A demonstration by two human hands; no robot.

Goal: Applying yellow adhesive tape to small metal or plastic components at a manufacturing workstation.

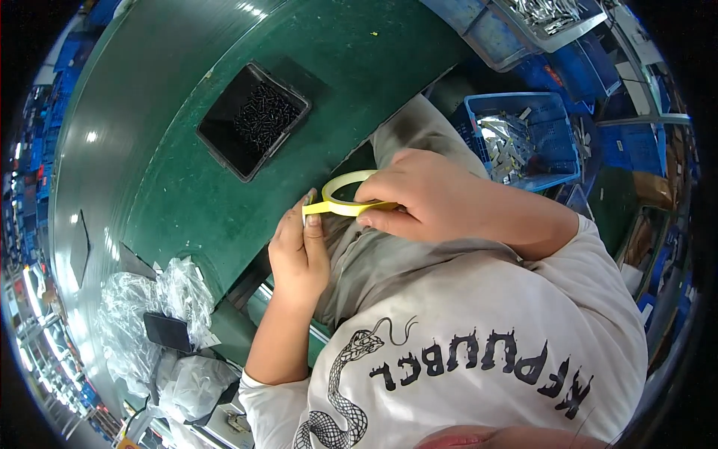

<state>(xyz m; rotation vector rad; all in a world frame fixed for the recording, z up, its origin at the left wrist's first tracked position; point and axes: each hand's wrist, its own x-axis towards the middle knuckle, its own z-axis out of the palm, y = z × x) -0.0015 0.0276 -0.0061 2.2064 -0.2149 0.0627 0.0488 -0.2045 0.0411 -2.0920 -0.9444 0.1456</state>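
A roll of yellow tape (342, 209) is held above my lap, near the edge of the green table. My right hand (419, 193) grips the ring from its right side, with fingers inside it and the thumb below. A short strip of tape runs left from the roll to my left hand (299, 247). There my left thumb and fingers are pinched on the strip's end. Whether a small part lies under the tape between those fingertips is hidden.
On the green table (247, 217) stands a black bin (224, 135) of small black screw-like parts. Clear plastic bags (131, 314) and a black phone-like slab (167, 331) lie lower left. At right are a blue basket (546, 131) of flat parts and a tray of metal pieces (550, 15).
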